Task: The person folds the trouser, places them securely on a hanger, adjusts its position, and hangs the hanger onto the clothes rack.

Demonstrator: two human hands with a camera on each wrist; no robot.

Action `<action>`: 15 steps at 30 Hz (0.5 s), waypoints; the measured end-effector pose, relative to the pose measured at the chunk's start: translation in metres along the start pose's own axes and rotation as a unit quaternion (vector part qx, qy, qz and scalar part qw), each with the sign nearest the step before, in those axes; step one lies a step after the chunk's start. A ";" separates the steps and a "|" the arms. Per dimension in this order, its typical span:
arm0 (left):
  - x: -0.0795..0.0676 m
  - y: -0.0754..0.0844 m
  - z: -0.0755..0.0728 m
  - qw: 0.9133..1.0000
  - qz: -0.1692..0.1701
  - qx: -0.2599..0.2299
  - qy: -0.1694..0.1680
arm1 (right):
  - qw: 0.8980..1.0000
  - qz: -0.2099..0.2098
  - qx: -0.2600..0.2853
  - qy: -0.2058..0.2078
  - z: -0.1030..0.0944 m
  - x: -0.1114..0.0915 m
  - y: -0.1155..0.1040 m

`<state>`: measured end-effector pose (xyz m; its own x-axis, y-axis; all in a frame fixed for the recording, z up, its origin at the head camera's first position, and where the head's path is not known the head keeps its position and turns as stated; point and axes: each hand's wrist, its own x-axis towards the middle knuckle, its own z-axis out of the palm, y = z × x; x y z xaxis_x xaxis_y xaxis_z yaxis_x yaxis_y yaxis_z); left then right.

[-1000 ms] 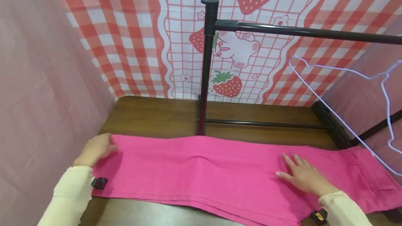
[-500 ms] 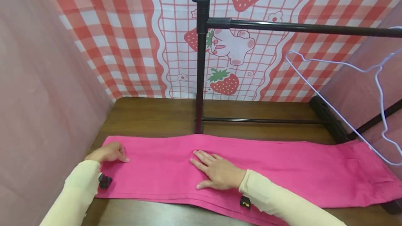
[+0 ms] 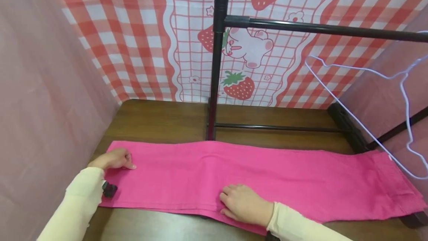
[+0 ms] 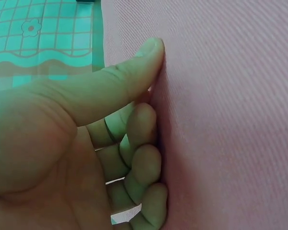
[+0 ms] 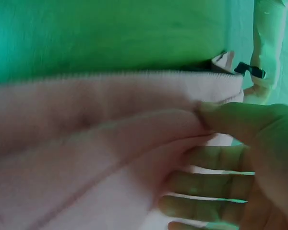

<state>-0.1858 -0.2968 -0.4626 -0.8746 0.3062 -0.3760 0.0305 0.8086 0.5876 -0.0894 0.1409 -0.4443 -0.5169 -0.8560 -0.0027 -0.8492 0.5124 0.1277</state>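
Folded pink trousers (image 3: 174, 174) lie lengthwise across the table, one end at the left and the bulkier end at the right. My left hand (image 3: 117, 158) rests on their left end with loosely curled fingers. In the left wrist view its thumb (image 4: 134, 67) and fingertips touch the ribbed cloth. My right hand (image 3: 245, 202) is at the near edge, near the middle, fingers bent. The right wrist view shows its thumb (image 5: 225, 117) and fingers pinching a raised fold of cloth (image 5: 134, 139) close to that edge.
A black clothes rack (image 3: 217, 73) stands behind the trousers on the brown wooden table (image 3: 160, 118). At the right hangs a lavender wire hanger (image 3: 361, 125), its lower part overlapping the trousers' right end. A strawberry-print cloth (image 3: 140, 40) covers the back; a pink curtain (image 3: 57, 84) borders the left.
My right hand slid left, spread flat on the cloth, then came to the near edge with fingers bent round it. The left hand moved slightly in from the left end and stayed there.
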 end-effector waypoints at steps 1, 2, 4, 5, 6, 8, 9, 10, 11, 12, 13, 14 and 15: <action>0.001 0.000 0.000 1.000 0.001 -0.004 -0.001 | 1.000 0.004 -0.017 0.005 0.002 -0.001 -0.001; 0.001 -0.001 0.001 1.000 0.005 -0.004 -0.002 | 0.999 0.003 -0.031 0.010 0.002 -0.001 -0.002; 0.001 -0.001 0.002 1.000 0.007 -0.008 0.000 | 0.998 -0.010 -0.052 0.024 0.003 -0.002 -0.002; 0.001 -0.001 0.003 1.000 0.004 -0.010 0.001 | 0.998 -0.020 -0.057 0.033 0.002 -0.003 -0.002; 0.001 -0.001 0.003 1.000 0.002 -0.010 0.001 | 0.997 -0.033 -0.059 0.043 0.001 -0.004 -0.002; 0.001 0.000 0.004 1.000 0.000 -0.008 0.002 | 0.995 -0.055 -0.054 0.056 -0.003 -0.006 -0.004; 0.000 0.000 0.004 1.000 -0.002 -0.007 0.001 | 0.996 -0.060 -0.049 0.055 -0.005 -0.008 -0.005; 0.000 0.001 0.004 1.000 -0.006 -0.010 -0.001 | 0.996 -0.061 -0.042 0.049 -0.007 -0.009 -0.006; 0.000 0.001 0.004 1.000 -0.011 -0.012 -0.003 | 0.997 -0.057 -0.037 0.033 -0.007 -0.010 -0.008; 0.000 0.002 0.003 1.000 -0.013 -0.012 -0.004 | 0.998 -0.048 -0.035 0.013 -0.006 -0.011 -0.010; 0.000 0.003 0.002 1.000 -0.014 -0.013 -0.006 | 0.999 -0.035 -0.032 -0.010 -0.005 -0.012 -0.013; 0.000 0.003 0.002 1.000 -0.016 -0.013 -0.008 | 0.999 -0.020 -0.027 -0.031 -0.002 -0.013 -0.016; 0.000 0.003 0.001 1.000 -0.017 -0.013 -0.009 | 0.998 -0.004 -0.027 -0.048 0.002 -0.014 -0.018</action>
<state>-0.1852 -0.2935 -0.4614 -0.8661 0.2880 -0.4086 -0.0122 0.8049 0.5932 -0.0667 0.1439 -0.4481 -0.5207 -0.8480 -0.0990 -0.8475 0.4993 0.1800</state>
